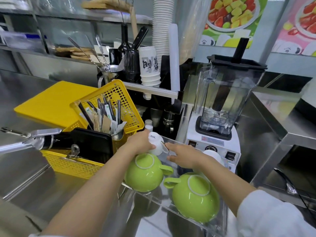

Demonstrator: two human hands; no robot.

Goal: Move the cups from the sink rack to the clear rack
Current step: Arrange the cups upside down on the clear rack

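My left hand [142,142] grips a small white cup [156,142], held upside down over the far end of the clear rack [188,208]. My right hand [183,157] hovers just right of that cup, fingers spread, with nothing in it. Two green cups sit upside down on the clear rack: one [144,173] just below my left hand, the other [195,197] nearer me on the right. Another white cup [213,155] shows partly behind my right wrist. The sink rack is not in view.
A yellow basket [119,98] with a black tray and wrapped utensils stands to the left. A blender [220,103] on a white base rises at the right. Stacked paper cups [149,65] and bottles crowd the back shelf. A tap [25,141] juts in from the left.
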